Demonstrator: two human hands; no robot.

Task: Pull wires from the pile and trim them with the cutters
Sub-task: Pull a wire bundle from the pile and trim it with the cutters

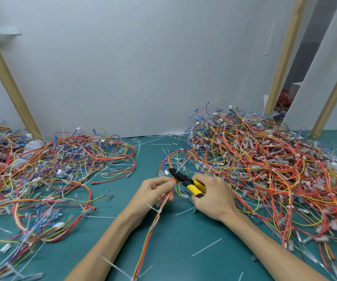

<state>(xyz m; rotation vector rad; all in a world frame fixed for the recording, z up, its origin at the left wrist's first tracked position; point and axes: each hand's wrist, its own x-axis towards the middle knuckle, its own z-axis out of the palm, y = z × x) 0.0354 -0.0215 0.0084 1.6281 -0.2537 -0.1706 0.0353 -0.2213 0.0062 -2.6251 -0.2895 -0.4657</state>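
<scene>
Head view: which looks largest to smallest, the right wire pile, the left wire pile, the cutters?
Largest: right wire pile and left wire pile, alike, both cut off by the frame, so unranked.
Smallest: cutters.

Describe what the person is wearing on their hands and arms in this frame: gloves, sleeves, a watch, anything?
Nothing worn shows. The left hand and right hand are bare, with no gloves and no ring in view. The left forearm and right forearm are uncovered down to the picture's bottom edge: no sleeve, watch, bracelet or strap at either wrist.
</scene>
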